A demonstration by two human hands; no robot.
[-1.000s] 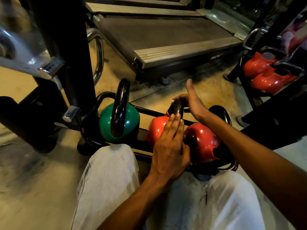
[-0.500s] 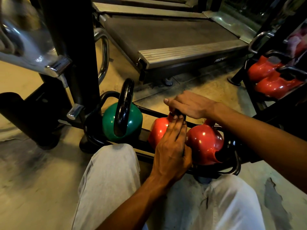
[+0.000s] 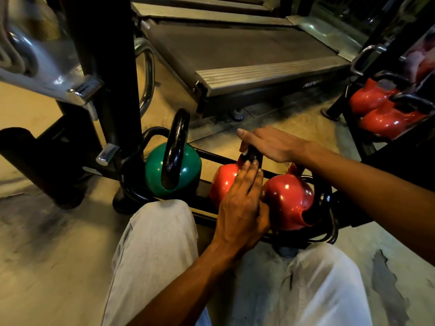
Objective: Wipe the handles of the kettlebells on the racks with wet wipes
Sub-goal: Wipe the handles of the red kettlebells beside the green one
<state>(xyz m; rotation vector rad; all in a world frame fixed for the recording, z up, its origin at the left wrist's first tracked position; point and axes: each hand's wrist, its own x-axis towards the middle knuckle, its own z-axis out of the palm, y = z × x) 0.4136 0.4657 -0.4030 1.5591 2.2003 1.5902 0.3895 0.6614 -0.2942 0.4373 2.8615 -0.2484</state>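
From the head camera, much is obscured. The wet wipe cannot be made out with any certainty: only a small pale patch shows under the right hand at the top of the black handle, and what it is cannot be told. That handle belongs to the middle red kettlebell, most of whose body is hidden behind the left hand. The handle of the right red kettlebell is covered by the right forearm and hand, so only a red neck and a dark loop at its lower right edge show. The upper left of the view is blurred chrome and dark machine parts, cut off by the frame edge.

The right hand lies flat over the top of the middle handle, fingers straight and pointing left, palm down, touching the handle rather than wrapped round it. The left hand reaches up from below, its fingers straight and together, laid along the near side of the same handle with the fingertips near its top; its thumb is tucked out of sight, so whether it pinches anything cannot be told.

The low black rack sits on the floor just beyond the person's knees in light trousers. On it, from left to right, stand the green kettlebell with its tall black loop upright, then the two red ones touching each other. A treadmill lies behind, and two more red kettlebells rest on another rack at the right edge.
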